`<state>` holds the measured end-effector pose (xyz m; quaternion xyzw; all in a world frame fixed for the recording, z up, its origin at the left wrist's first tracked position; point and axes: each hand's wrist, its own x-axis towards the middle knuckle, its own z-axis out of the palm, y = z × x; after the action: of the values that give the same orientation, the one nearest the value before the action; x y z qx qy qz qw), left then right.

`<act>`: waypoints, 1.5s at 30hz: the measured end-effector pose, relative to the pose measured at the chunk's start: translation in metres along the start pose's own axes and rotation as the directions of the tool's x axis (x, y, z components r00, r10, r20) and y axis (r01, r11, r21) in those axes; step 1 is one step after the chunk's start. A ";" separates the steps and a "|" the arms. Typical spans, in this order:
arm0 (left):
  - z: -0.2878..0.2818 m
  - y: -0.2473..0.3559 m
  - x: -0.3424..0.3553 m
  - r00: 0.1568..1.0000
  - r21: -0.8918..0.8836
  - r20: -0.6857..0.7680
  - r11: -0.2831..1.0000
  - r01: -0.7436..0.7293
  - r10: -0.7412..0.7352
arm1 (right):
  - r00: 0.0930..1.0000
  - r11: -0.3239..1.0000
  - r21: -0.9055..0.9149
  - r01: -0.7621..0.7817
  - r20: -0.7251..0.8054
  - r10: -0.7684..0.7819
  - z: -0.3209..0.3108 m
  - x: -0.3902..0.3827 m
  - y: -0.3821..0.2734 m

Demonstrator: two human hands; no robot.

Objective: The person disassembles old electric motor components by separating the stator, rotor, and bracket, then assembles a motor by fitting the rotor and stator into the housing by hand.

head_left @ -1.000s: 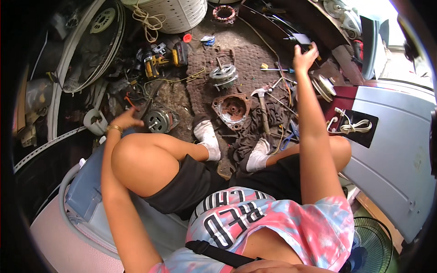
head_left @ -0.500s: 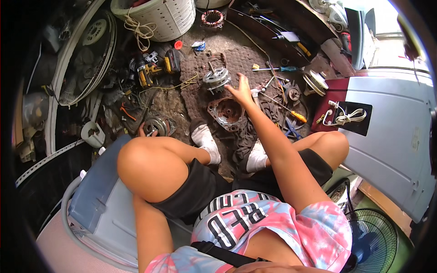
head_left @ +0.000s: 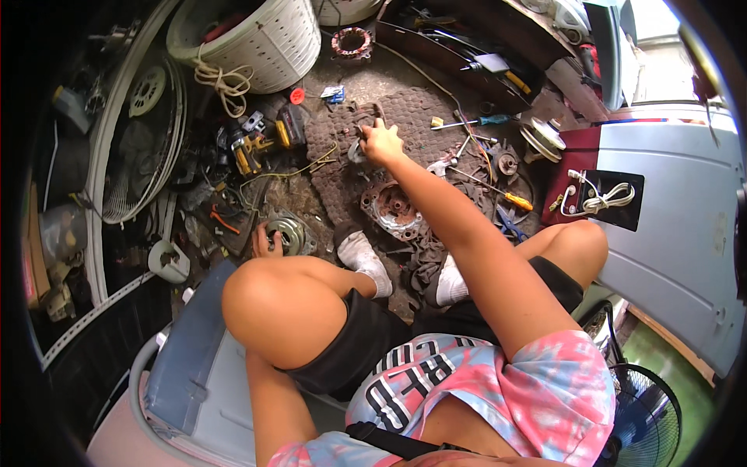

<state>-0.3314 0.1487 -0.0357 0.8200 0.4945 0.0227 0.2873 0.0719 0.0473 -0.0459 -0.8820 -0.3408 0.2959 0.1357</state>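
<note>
My left hand (head_left: 267,243), partly hidden by my knee, has its fingers curled over the edge of a round metal motor housing (head_left: 294,235) on the floor. My right hand (head_left: 383,145) reaches out over the brown quilted mat, fingers closed around the shaft end of a silver motor part. Most of that silver motor part (head_left: 356,152) is hidden beneath my hand. Just nearer to me lies an open, rusty motor casing (head_left: 394,204) with a round hub in its middle, beside my socked feet.
A yellow-and-black cordless drill (head_left: 247,152) lies left of the mat (head_left: 331,175). To the right are a yellow-handled screwdriver (head_left: 517,201), blue-handled pliers (head_left: 510,224) and a blue-handled screwdriver (head_left: 493,120). A copper-wound stator ring (head_left: 352,43) and white basket (head_left: 268,50) stand farther back.
My right hand has gone from open beside the silver motor part to closed over its shaft, covering most of it. My left hand stays at the round housing, now showing more.
</note>
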 end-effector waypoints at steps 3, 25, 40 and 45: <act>-0.001 0.022 0.013 0.999 -0.013 0.012 0.999 -0.051 0.051 | 0.998 0.992 0.112 0.061 -0.039 -0.057 -0.017 0.000 0.020; 0.152 0.225 0.109 0.998 -0.515 0.016 0.855 0.060 -0.060 | 0.847 0.945 0.301 0.128 -0.528 0.054 -0.126 -0.045 0.237; 0.117 0.153 0.177 0.928 -0.061 -0.043 0.926 -0.371 0.369 | 0.369 0.406 0.324 -0.855 -0.171 0.914 0.070 -0.249 0.318; 0.138 0.167 0.216 0.896 -0.192 0.093 0.891 -0.412 0.435 | 0.140 0.316 0.547 -0.776 -0.339 0.930 0.048 -0.251 0.346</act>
<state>-0.0435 0.2069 -0.1212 0.8808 0.2794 0.0713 0.3756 0.0740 -0.3746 -0.1285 -0.9306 0.3301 0.0569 0.1474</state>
